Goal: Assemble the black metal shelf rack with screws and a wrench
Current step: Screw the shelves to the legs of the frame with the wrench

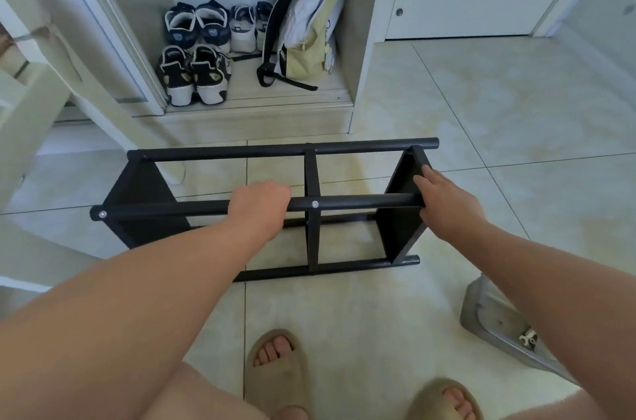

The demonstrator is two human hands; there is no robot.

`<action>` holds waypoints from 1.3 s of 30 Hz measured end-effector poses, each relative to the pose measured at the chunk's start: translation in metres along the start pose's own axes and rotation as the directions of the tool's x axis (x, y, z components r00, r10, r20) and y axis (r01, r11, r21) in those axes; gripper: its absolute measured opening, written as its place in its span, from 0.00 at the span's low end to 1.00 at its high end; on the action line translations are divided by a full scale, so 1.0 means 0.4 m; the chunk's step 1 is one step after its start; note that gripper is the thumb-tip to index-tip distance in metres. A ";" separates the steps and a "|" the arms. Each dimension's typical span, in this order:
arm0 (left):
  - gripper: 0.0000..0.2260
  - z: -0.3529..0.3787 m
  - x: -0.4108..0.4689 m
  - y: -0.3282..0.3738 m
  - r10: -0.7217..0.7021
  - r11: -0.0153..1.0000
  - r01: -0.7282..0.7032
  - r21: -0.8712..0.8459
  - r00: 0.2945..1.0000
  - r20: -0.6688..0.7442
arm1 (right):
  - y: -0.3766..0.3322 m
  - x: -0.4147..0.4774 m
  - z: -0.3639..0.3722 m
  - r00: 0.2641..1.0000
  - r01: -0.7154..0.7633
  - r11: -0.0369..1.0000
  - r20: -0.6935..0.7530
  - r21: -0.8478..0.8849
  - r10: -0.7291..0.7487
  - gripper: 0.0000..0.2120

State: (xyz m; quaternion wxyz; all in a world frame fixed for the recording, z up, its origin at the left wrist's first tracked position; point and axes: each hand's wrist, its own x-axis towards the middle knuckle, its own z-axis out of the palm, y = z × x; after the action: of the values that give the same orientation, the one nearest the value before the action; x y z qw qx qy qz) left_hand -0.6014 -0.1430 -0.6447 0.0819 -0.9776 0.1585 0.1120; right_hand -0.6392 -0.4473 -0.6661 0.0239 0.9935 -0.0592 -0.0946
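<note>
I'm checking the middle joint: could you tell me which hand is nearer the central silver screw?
Left. The left hand grips the bar just left of the screw; the right hand holds the end panel, farther along.

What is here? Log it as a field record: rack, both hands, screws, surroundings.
rack: black metal shelf rack stands on pale tiled floor
left: left hand grips the rack's near top tube
right: right hand holds the rack's right end panel
screws: two silver screw heads seated in that near tube
behind: dark-and-white sneakers and a pale yellow backpack in an open cabinet
</note>
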 end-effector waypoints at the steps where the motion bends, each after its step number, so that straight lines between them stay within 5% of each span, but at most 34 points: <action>1: 0.11 -0.005 0.000 -0.001 -0.010 1.000 0.010 -0.005 0.999 -0.040 | -0.002 -0.005 -0.002 1.000 -0.011 0.999 -0.024 0.038 0.012 0.19; 7: 0.17 -0.013 -0.009 -0.008 -0.081 0.995 0.071 -0.064 0.984 -0.160 | -0.013 -0.023 0.000 0.983 0.028 0.995 -0.183 0.099 -0.009 0.18; 18: 0.18 0.063 0.087 -0.019 -0.140 0.983 0.118 -0.141 0.977 -0.161 | -0.041 0.072 0.065 0.988 0.094 0.981 -0.135 0.172 -0.071 0.35; 39: 0.24 0.338 0.472 -0.036 -0.226 0.970 0.204 -0.130 0.956 -0.187 | -0.052 0.432 0.317 0.987 0.162 0.948 -0.053 0.276 -0.153 0.34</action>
State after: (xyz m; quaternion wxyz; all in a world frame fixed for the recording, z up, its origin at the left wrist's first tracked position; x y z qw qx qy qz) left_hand -0.4480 -0.1582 -0.8191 0.0235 -0.9983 0.0523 0.0121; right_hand -0.4926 -0.4524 -0.8236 -0.1230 0.9898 0.0078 -0.0716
